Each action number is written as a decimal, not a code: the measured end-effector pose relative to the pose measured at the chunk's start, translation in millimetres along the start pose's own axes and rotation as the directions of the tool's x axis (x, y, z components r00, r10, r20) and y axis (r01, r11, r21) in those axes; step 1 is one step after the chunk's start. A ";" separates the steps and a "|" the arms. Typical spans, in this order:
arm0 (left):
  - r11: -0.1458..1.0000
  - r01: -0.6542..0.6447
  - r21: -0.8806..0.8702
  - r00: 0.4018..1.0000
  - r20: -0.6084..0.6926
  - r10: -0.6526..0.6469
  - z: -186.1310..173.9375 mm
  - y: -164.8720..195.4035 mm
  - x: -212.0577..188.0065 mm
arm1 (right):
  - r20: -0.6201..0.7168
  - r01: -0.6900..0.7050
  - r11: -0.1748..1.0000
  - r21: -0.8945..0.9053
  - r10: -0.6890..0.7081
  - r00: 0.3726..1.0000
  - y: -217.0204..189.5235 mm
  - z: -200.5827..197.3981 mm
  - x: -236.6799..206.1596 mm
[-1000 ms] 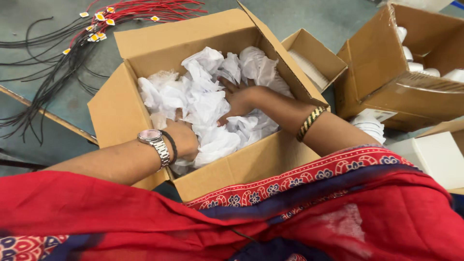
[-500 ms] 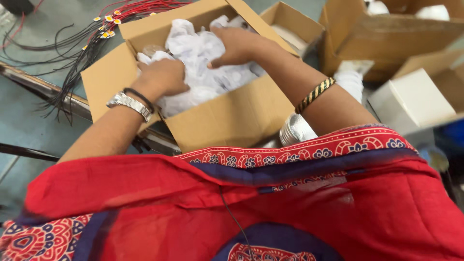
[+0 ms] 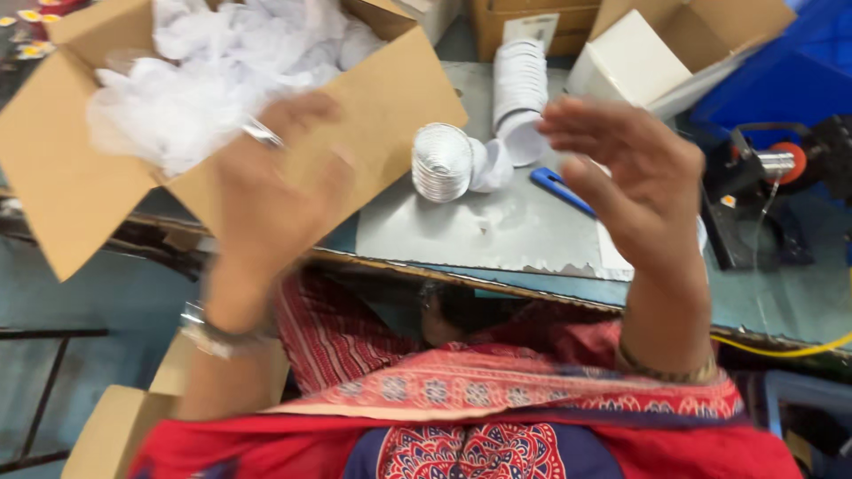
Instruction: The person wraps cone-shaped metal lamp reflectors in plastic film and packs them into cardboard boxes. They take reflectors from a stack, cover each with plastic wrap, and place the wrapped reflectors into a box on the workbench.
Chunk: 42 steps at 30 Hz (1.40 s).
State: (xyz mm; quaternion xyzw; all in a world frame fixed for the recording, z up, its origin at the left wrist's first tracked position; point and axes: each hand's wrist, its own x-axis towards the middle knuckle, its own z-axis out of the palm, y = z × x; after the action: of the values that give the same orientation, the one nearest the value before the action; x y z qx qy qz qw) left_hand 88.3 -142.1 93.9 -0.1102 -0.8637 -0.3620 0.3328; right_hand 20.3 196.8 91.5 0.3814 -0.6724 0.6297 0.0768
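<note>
My left hand (image 3: 266,200) is raised and blurred in front of a tilted open cardboard box (image 3: 390,106) filled with white wrapped pieces (image 3: 186,89). Its fingers are curled, and a small silver piece (image 3: 264,135) shows at the fingertips. My right hand (image 3: 635,173) is lifted over the grey table sheet (image 3: 497,226) with the fingers spread and nothing in it. A stack of round silver discs (image 3: 441,161) lies between the two hands, beside a blue pen-like tool (image 3: 561,189).
A column of white round parts (image 3: 519,84) and a white carton (image 3: 626,58) stand at the back. A blue crate (image 3: 781,71) and a black machine with an orange part (image 3: 781,164) are at the right. Another cardboard box (image 3: 106,435) sits low at the left.
Both hands have come out of the cardboard box and risen toward the camera. The view has swung right, showing the grey table sheet and the silver discs.
</note>
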 end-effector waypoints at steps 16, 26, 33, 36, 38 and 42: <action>0.998 0.020 -0.056 0.985 0.174 -0.010 152.6 -35.3 -40.7 | -0.202 -0.315 0.439 -0.841 0.285 0.937 52.8 -109.5 -140.2; 0.982 0.081 -0.170 0.972 0.231 -0.040 141.2 -20.9 -32.6 | -0.133 -0.382 0.336 -0.861 0.576 0.807 61.4 -128.6 -90.9; 0.918 0.184 -0.352 0.978 0.163 -0.133 145.3 -3.8 -26.7 | 0.042 -0.222 0.432 -0.874 0.522 0.852 61.3 -147.7 -86.9; 0.780 0.327 -0.534 0.942 0.119 -0.313 143.3 8.7 -34.5 | 0.013 -0.287 0.380 -0.879 0.622 0.783 59.5 -158.8 -84.6; 0.767 0.277 -0.578 0.953 0.064 -0.296 136.1 13.0 -42.1 | 0.008 -0.278 0.354 -0.893 0.630 0.777 61.7 -162.5 -86.4; 0.694 0.185 -0.695 0.963 -0.013 -0.270 119.8 13.7 -66.8 | 0.102 -0.130 0.387 -0.913 0.524 0.845 69.8 -170.3 -96.0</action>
State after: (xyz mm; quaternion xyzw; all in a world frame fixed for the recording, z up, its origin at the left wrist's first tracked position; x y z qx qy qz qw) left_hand 85.2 -45.2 -4.1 -0.0969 -0.6539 -0.7003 0.2694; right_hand -19.5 385.1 13.7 0.2543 -0.9612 0.1065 0.0031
